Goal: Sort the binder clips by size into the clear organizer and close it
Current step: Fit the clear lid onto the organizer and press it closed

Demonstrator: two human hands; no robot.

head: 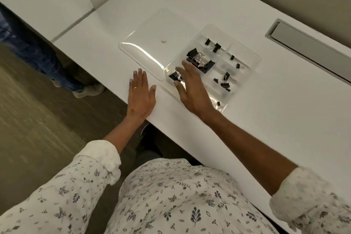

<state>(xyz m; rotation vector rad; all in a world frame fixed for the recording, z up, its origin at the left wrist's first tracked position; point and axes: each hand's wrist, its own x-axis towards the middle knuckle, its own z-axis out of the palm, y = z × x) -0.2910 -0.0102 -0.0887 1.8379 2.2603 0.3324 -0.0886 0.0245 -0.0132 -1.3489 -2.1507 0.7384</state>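
Note:
The clear organizer (250,57) lies open on the white table, its clear lid (152,43) folded out flat to the left. Black binder clips sit in its compartments: large ones (199,61) in the middle, medium ones (213,44) at the far side, small ones (234,61) to the right, several more (224,80) nearer me. My right hand (191,89) hovers flat over the organizer's near-left corner, fingers spread, just above one clip (173,77). My left hand (141,94) rests flat on the table beside the lid, holding nothing.
A grey cable slot (307,49) is set into the table at the right. The table's front edge runs diagonally just behind my left wrist. Another person's legs and shoes (85,89) stand on the floor at the left.

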